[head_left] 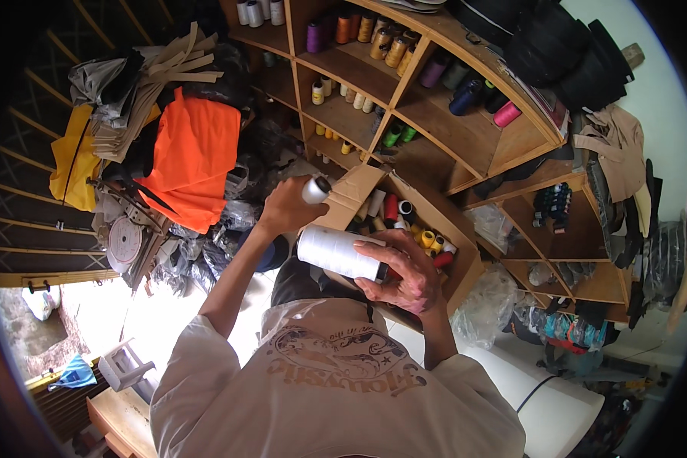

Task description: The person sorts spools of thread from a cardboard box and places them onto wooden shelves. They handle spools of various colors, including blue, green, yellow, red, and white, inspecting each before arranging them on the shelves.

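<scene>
My right hand [406, 273] grips a large white thread cone [334, 253], held on its side in front of my chest with the fingers round its right end. My left hand [288, 206] is closed round a smaller white thread spool [314, 191] with a dark end, a little above and left of the cone. Just beyond both hands stands an open cardboard box [459, 284] of mixed thread spools. Among them I make out a red spool [391, 206] and several yellow spools [429, 240]. My right hand hides part of the box.
Wooden shelves [435, 145] with spools in many colours rise beyond the box. Orange fabric [195, 156] hangs over a pile at the left, above a white reel [125, 244]. Clear plastic bags [487, 309] lie right of the box, near a large white roll [542, 397].
</scene>
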The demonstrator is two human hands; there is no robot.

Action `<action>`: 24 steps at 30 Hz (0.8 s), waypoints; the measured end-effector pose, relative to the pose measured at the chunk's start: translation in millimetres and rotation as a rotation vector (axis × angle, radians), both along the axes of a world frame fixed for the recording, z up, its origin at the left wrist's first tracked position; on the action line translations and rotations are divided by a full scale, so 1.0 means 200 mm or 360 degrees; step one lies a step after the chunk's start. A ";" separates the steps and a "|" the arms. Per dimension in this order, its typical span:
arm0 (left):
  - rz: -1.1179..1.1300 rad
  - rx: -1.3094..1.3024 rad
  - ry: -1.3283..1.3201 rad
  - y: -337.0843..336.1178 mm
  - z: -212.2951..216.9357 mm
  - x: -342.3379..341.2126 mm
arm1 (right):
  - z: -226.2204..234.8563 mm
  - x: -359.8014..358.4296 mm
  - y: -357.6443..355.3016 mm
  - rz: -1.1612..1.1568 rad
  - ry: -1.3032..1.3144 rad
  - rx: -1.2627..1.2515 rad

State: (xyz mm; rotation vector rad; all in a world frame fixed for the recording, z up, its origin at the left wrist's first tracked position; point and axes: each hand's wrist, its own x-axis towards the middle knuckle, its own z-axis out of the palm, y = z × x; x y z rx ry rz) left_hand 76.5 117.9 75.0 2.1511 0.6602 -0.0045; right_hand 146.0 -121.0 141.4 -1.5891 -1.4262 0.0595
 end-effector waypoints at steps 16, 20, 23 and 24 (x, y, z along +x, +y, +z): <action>0.0124 -0.1772 -0.1070 -0.15 0.10 -0.17 | -0.18 0.04 0.00 0.0169 0.1889 0.0014; 0.0100 -0.1539 -0.1007 -0.10 0.11 -0.15 | -0.27 0.05 0.00 0.0414 0.2360 -0.0105; 0.0042 -0.1366 -0.0986 -0.10 0.19 -0.11 | -0.30 0.00 0.02 0.0647 0.2821 -0.0032; 0.0022 -0.1288 -0.0968 -0.09 0.21 -0.10 | -0.28 -0.01 0.04 0.0779 0.2979 0.0012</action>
